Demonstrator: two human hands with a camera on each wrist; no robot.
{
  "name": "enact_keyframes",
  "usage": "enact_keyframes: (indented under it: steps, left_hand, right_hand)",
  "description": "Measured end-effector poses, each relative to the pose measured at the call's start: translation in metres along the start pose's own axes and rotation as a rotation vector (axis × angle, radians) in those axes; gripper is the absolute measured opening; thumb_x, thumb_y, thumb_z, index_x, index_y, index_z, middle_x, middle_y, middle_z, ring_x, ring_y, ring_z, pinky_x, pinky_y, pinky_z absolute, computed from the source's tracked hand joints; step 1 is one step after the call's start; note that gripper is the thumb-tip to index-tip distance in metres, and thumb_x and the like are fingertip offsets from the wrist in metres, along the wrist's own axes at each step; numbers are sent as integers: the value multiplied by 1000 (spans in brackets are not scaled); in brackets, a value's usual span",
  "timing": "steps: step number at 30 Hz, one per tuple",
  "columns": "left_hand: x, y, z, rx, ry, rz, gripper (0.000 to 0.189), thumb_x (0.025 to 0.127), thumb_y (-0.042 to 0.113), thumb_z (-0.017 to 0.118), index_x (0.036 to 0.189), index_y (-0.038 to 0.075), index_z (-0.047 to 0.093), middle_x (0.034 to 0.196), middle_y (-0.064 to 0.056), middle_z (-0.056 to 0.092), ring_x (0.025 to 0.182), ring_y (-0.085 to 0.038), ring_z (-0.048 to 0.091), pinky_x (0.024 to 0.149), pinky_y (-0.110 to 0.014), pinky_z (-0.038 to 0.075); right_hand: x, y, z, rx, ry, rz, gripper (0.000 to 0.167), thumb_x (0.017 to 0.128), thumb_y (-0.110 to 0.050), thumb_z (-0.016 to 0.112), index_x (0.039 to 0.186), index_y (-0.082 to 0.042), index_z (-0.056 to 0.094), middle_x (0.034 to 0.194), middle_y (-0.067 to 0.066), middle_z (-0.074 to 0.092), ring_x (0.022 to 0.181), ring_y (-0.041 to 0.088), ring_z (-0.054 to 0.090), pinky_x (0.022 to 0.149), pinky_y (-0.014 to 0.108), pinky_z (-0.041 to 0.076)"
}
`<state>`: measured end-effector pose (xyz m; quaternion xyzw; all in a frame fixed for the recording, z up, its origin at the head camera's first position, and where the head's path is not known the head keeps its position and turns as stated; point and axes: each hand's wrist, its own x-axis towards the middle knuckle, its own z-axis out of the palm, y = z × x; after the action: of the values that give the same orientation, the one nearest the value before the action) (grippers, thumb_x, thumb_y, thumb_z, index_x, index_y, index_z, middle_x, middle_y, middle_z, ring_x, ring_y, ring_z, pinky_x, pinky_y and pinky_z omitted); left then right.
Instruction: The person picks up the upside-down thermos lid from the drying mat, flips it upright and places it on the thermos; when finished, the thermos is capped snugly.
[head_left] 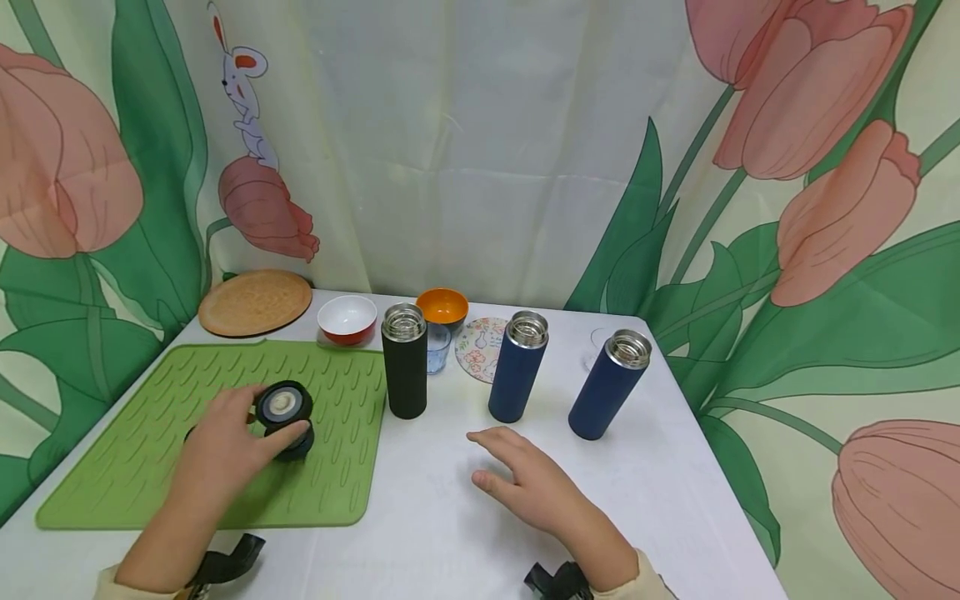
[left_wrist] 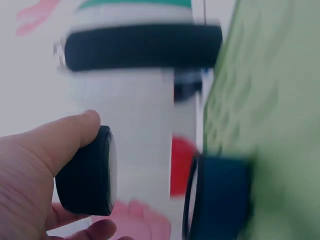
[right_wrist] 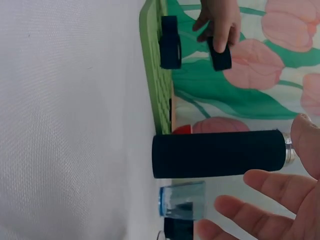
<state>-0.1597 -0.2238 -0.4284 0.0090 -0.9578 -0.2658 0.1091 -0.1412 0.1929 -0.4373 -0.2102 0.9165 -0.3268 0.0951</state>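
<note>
In the head view my left hand is over the green mat, pinching a dark bottle lid between thumb and fingers. The left wrist view shows this held lid raised off the mat, its pale inside facing away from the palm. Below it a dark blue lid lies on the mat, and the hand partly hides another dark lid. My right hand hovers over the white table with fingers spread, holding nothing. Nearest to it are a lidless blue bottle and a lidless black bottle, both upright.
Another lidless blue bottle stands at the right. Behind the bottles are a red-and-white bowl, an orange bowl, a clear bluish glass and a patterned round mat. A round wooden board lies beyond the green mat.
</note>
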Motion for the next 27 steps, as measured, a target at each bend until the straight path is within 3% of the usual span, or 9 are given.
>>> enact_keyframes:
  steps: [4, 7, 13, 17, 23, 27]
  left_hand:
    - [-8, 26, 12, -29, -42, 41, 95, 85, 65, 81, 147, -1, 54, 142, -30, 52, 115, -46, 63, 90, -66, 53]
    - [-12, 36, 18, -53, -44, 75, 89, 85, 63, 83, 145, 3, 57, 141, -25, 55, 110, -40, 65, 89, -62, 55]
    - [-18, 48, 25, -70, -51, 111, 85, 82, 63, 85, 142, 8, 61, 139, -20, 58, 115, -41, 66, 93, -62, 55]
    - [-22, 53, 27, -67, -55, 119, 84, 82, 64, 85, 141, 8, 62, 139, -20, 58, 112, -40, 67, 91, -61, 56]
    - [-28, 62, 33, -69, -50, 141, 77, 80, 59, 88, 137, 13, 65, 132, -11, 62, 104, -28, 66, 82, -51, 56]
    - [-33, 69, 37, -84, -45, 161, 78, 78, 59, 90, 137, 14, 67, 133, -11, 63, 106, -29, 67, 84, -54, 58]
  right_hand:
    - [0, -1, 0, 3, 0, -6, 61, 103, -64, 55, 154, -31, 55, 155, -7, 56, 146, 21, 53, 119, 58, 45]
    - [1, -2, 0, 2, 0, -4, 61, 103, -64, 55, 155, -31, 55, 155, -7, 56, 147, 22, 53, 119, 58, 45]
    - [1, -3, -1, 1, -3, 2, 61, 103, -63, 56, 155, -30, 55, 156, -6, 56, 147, 22, 53, 119, 58, 45]
    - [2, -4, -1, -6, -3, -6, 61, 103, -63, 57, 154, -30, 55, 155, -6, 56, 146, 22, 53, 119, 58, 45]
    - [2, -5, -1, -3, -4, -6, 60, 103, -61, 58, 155, -30, 55, 155, -5, 56, 146, 22, 53, 119, 58, 45]
    - [1, -5, 0, 12, 4, -7, 59, 102, -58, 63, 155, -31, 55, 153, -5, 58, 144, 20, 55, 117, 56, 47]
